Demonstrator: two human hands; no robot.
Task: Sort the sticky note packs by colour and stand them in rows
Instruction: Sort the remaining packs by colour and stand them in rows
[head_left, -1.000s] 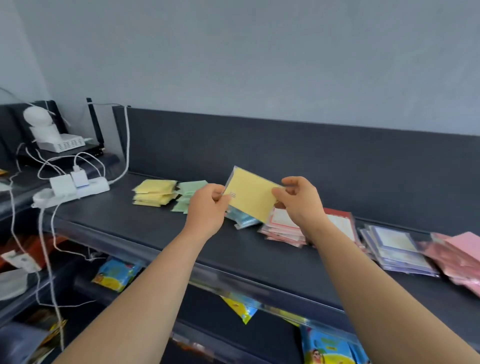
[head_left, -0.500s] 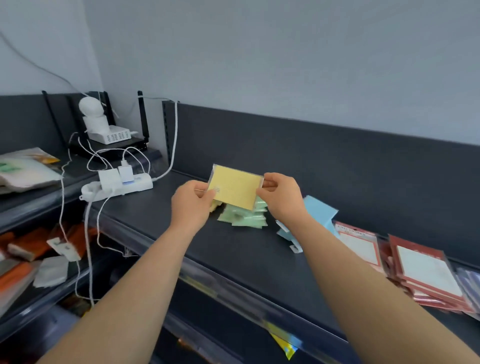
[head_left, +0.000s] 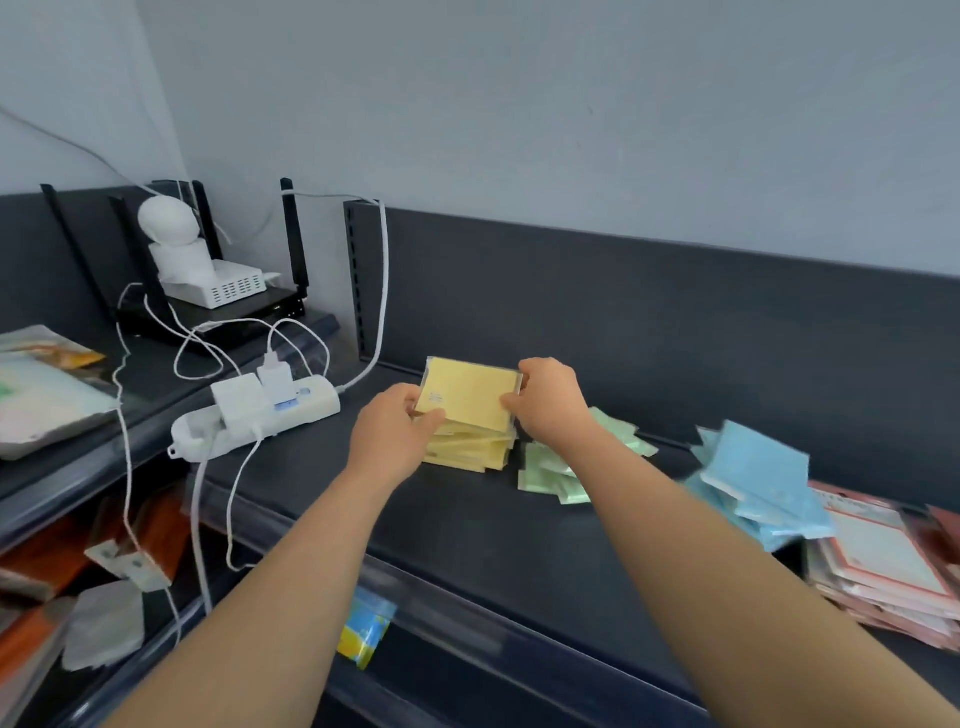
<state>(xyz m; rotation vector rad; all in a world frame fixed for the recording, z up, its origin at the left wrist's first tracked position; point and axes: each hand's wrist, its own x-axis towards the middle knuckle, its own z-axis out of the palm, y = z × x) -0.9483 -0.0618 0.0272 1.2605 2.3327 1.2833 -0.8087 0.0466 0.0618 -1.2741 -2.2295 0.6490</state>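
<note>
Label (head_left: 435, 399) on yel. pack (head_left: 474, 391): tiny print, illeg.

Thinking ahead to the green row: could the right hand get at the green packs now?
Likely, once freed: the green packs lie uncovered beside the right hand, which grips the yellow pack.

Yellow pack (head_left: 470, 393) between both hands

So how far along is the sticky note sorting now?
Done: packs lie grouped by colour, a yellow pile, green pile, blue pile and pink-edged packs on the right. In hand: left hand and right hand grip a yellow pack just over the yellow pile. Left: no pile stands upright in a row yet.
</note>
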